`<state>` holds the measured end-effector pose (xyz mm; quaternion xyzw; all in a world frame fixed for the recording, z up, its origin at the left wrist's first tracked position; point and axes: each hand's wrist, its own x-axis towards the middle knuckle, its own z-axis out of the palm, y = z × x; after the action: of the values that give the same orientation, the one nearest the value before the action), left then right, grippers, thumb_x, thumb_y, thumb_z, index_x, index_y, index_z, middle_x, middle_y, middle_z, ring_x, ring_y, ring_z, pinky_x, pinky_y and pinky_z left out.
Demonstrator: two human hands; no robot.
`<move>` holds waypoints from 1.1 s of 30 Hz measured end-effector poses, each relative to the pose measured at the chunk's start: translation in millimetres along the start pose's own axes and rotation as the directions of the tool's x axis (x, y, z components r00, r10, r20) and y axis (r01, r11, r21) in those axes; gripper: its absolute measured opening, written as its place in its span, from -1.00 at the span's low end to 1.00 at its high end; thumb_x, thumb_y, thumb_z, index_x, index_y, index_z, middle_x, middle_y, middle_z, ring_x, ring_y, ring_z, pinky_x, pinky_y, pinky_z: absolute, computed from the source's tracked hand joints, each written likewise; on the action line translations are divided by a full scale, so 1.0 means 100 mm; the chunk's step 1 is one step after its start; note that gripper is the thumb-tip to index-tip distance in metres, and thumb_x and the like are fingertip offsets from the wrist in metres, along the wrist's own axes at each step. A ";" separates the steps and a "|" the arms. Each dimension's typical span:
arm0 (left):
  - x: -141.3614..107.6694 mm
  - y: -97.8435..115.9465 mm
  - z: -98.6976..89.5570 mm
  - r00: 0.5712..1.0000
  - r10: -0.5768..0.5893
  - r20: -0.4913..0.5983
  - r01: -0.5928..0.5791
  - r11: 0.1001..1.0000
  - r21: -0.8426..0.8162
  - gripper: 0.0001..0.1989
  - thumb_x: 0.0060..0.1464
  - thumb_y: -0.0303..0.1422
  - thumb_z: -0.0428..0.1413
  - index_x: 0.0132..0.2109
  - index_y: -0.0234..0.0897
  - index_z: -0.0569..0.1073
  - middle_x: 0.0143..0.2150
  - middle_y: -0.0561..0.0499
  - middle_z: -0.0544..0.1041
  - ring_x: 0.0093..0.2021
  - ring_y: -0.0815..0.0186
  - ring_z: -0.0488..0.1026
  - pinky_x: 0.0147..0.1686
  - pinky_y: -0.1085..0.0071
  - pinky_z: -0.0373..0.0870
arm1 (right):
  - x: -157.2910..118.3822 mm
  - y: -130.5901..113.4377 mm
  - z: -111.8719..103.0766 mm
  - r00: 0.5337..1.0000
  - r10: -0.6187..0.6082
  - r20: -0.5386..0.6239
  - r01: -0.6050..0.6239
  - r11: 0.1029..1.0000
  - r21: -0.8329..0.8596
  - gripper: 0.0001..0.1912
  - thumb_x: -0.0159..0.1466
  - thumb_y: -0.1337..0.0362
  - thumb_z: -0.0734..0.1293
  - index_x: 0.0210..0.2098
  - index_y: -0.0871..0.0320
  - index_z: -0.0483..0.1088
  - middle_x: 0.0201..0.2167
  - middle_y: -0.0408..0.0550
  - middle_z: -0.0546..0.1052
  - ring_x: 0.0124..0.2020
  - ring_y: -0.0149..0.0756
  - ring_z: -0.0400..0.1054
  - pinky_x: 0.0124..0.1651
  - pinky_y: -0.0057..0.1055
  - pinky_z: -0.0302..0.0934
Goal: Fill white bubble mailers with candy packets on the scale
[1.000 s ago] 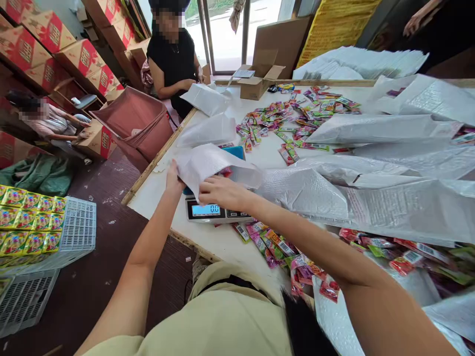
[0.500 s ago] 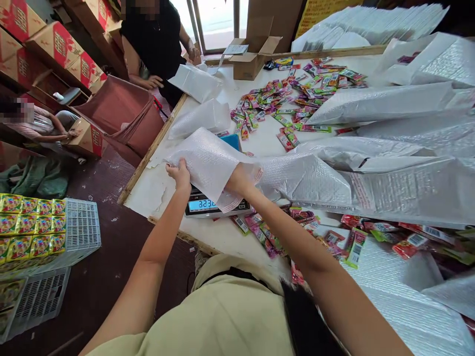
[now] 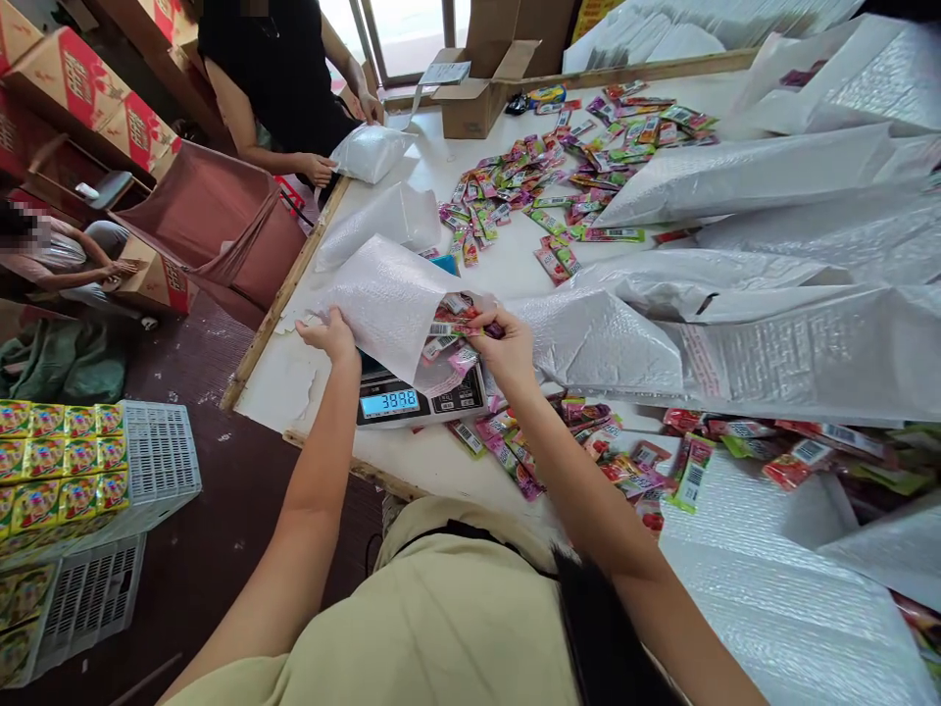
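Bag [image 3: 382,299] on scale [image 3: 433,407], mouth twd R hand [image 3: 509,351], which pinches a packet [image 3: 494,330]; L hand [image 3: 334,336] spread nr other end. Spill risk: loose packets [image 3: 439,346] at lip cd slide out if bag tips.

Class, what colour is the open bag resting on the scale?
The bag is white, with a finely bumpy surface; it shows best in the head view.

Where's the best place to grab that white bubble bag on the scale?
Probably the upper edge of the mouth of the bag, pinched from the right: the bag lies on the scale with its mouth facing right, and that thin edge arches over the packets.
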<state>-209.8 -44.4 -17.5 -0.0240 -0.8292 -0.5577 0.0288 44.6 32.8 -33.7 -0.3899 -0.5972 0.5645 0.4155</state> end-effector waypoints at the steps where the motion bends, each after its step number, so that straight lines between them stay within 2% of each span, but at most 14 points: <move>1: -0.01 0.01 -0.05 1.000 -0.010 -0.006 0.010 1.000 -0.030 -0.25 0.21 -0.42 0.15 0.40 -0.38 -0.06 0.45 -0.47 -0.02 0.52 0.04 0.02 0.47 0.13 0.02 | -0.04 0.01 -0.06 0.999 0.036 -0.010 -0.035 0.997 0.062 -0.85 0.00 0.20 0.41 -0.46 0.11 0.42 -0.48 -0.17 0.47 -0.40 -0.35 0.28 -0.28 -0.38 0.21; 4: -0.12 0.04 -0.27 1.000 0.007 -0.024 -0.010 0.990 -0.144 -0.31 0.23 -0.46 0.10 0.38 -0.37 -0.05 0.46 -0.44 -0.03 0.48 0.12 0.11 0.42 0.23 0.12 | -0.19 0.05 -0.28 0.996 0.077 -0.046 -0.067 0.981 0.184 -0.82 -0.07 0.21 0.45 -0.49 0.12 0.44 -0.46 -0.17 0.49 -0.32 -0.33 0.35 -0.21 -0.40 0.22; 8: -0.36 0.03 -0.65 0.986 0.166 -0.008 -0.163 0.956 -0.245 -0.36 0.22 -0.46 0.09 0.35 -0.22 0.00 0.48 -0.31 -0.01 0.44 0.20 0.16 0.40 0.27 0.16 | -0.46 0.07 -0.72 0.987 0.120 -0.111 -0.096 0.975 0.199 -0.80 -0.11 0.24 0.49 -0.50 0.12 0.44 -0.45 -0.19 0.50 -0.34 -0.36 0.35 -0.20 -0.39 0.23; 12: -0.49 0.01 -0.99 0.968 0.249 -0.027 -0.247 0.933 -0.260 -0.41 0.22 -0.43 0.08 0.32 -0.16 0.05 0.45 -0.24 0.06 0.42 0.20 0.18 0.41 0.22 0.13 | -0.77 -0.03 -1.39 0.962 0.156 -0.225 -0.113 0.974 0.195 -0.72 -0.22 0.23 0.55 -0.57 0.08 0.41 -0.40 -0.12 0.52 -0.22 -0.24 0.43 -0.10 -0.27 0.30; 15: -0.50 0.03 -1.13 0.959 0.277 -0.066 -0.285 0.926 -0.248 -0.45 0.21 -0.44 0.09 0.28 -0.19 0.11 0.41 -0.22 0.12 0.40 0.21 0.19 0.41 0.26 0.14 | -1.01 -0.10 -1.97 0.949 0.182 -0.258 -0.174 0.983 0.052 -0.74 -0.24 0.21 0.57 -0.59 0.01 0.44 -0.39 -0.06 0.52 -0.23 -0.15 0.44 -0.11 -0.15 0.31; 17: -0.51 0.06 -1.16 0.951 0.298 -0.079 -0.308 0.920 -0.243 -0.47 0.21 -0.44 0.09 0.27 -0.20 0.14 0.40 -0.20 0.14 0.39 0.23 0.21 0.40 0.28 0.15 | -1.16 -0.08 -2.32 0.956 0.203 -0.210 -0.222 0.972 -0.073 -0.77 -0.20 0.18 0.57 -0.58 -0.05 0.47 -0.36 -0.02 0.53 -0.27 -0.12 0.43 -0.18 -0.10 0.30; 19: -0.54 0.10 -1.17 0.942 0.326 -0.076 -0.335 0.909 -0.249 -0.48 0.21 -0.44 0.10 0.26 -0.20 0.16 0.39 -0.20 0.15 0.38 0.23 0.22 0.39 0.29 0.16 | -1.29 0.00 -2.59 0.971 0.223 -0.088 -0.238 0.947 -0.218 -0.82 -0.11 0.12 0.55 -0.56 -0.09 0.48 -0.32 0.02 0.56 -0.27 -0.06 0.45 -0.21 -0.06 0.30; 21: -0.57 0.12 -1.15 0.937 0.346 -0.054 -0.347 0.901 -0.259 -0.48 0.20 -0.44 0.11 0.26 -0.21 0.17 0.38 -0.20 0.18 0.37 0.23 0.23 0.38 0.28 0.18 | -1.38 0.08 -2.76 0.967 0.231 0.104 -0.167 0.890 -0.423 -0.90 -0.02 0.09 0.48 -0.48 -0.14 0.52 -0.29 0.07 0.58 -0.24 0.03 0.48 -0.19 0.01 0.33; 22: -0.59 0.13 -1.15 0.936 0.350 -0.042 -0.348 0.900 -0.263 -0.48 0.19 -0.44 0.12 0.25 -0.21 0.18 0.37 -0.19 0.19 0.36 0.22 0.25 0.38 0.27 0.19 | -1.41 0.10 -2.80 0.960 0.214 0.179 -0.087 0.840 -0.535 -0.89 0.01 0.08 0.44 -0.42 -0.15 0.55 -0.27 0.10 0.58 -0.20 0.11 0.48 -0.14 0.09 0.33; 25: -0.61 0.13 -1.14 0.933 0.360 -0.017 -0.351 0.896 -0.274 -0.50 0.17 -0.42 0.14 0.22 -0.21 0.21 0.33 -0.19 0.23 0.33 0.20 0.28 0.36 0.23 0.20 | -1.35 0.01 -2.64 0.970 0.031 0.241 0.171 0.613 -0.771 -0.71 0.06 0.12 0.36 -0.21 -0.07 0.58 -0.11 0.24 0.56 0.00 0.33 0.44 0.03 0.31 0.25; 27: -0.63 0.10 -1.12 0.929 0.370 -0.002 -0.355 0.891 -0.283 -0.51 0.16 -0.39 0.15 0.20 -0.21 0.23 0.31 -0.19 0.25 0.31 0.19 0.29 0.36 0.21 0.20 | -1.19 -0.16 -2.25 0.962 -0.109 0.251 0.268 0.560 -0.784 -0.66 0.17 0.16 0.30 -0.08 0.03 0.54 0.03 0.28 0.51 0.13 0.30 0.39 0.15 0.30 0.22; 30: -0.68 0.05 -1.08 0.931 0.361 0.044 -0.333 0.894 -0.299 -0.54 0.16 -0.36 0.17 0.17 -0.21 0.27 0.28 -0.18 0.29 0.27 0.19 0.31 0.34 0.21 0.21 | -0.78 -0.38 -1.30 0.883 -0.165 0.440 0.407 0.736 -0.541 -0.56 0.32 0.19 0.23 0.15 0.14 0.41 0.17 0.25 0.45 0.23 0.05 0.34 0.25 0.05 0.27; 31: -0.69 0.03 -1.07 0.933 0.354 0.061 -0.320 0.897 -0.306 -0.56 0.16 -0.35 0.17 0.16 -0.21 0.28 0.27 -0.17 0.30 0.25 0.20 0.33 0.33 0.22 0.23 | -0.62 -0.41 -0.94 0.846 -0.171 0.506 0.432 0.775 -0.461 -0.47 0.31 0.20 0.26 0.24 0.22 0.33 0.22 0.29 0.40 0.29 0.04 0.28 0.29 0.02 0.24; 33: -0.70 -0.01 -1.06 0.937 0.339 0.079 -0.297 0.898 -0.325 -0.58 0.16 -0.34 0.18 0.15 -0.21 0.30 0.25 -0.16 0.32 0.22 0.23 0.35 0.30 0.25 0.25 | -0.31 -0.38 -0.26 0.816 -0.161 0.555 0.442 0.793 -0.419 -0.29 0.23 0.28 0.34 0.33 0.34 0.20 0.31 0.39 0.28 0.40 0.10 0.12 0.36 0.02 0.15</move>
<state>-138.0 -142.9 16.2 -0.2010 -0.7170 -0.6648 0.0600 79.8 10.8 2.5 -0.2280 -0.8706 0.3804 0.2128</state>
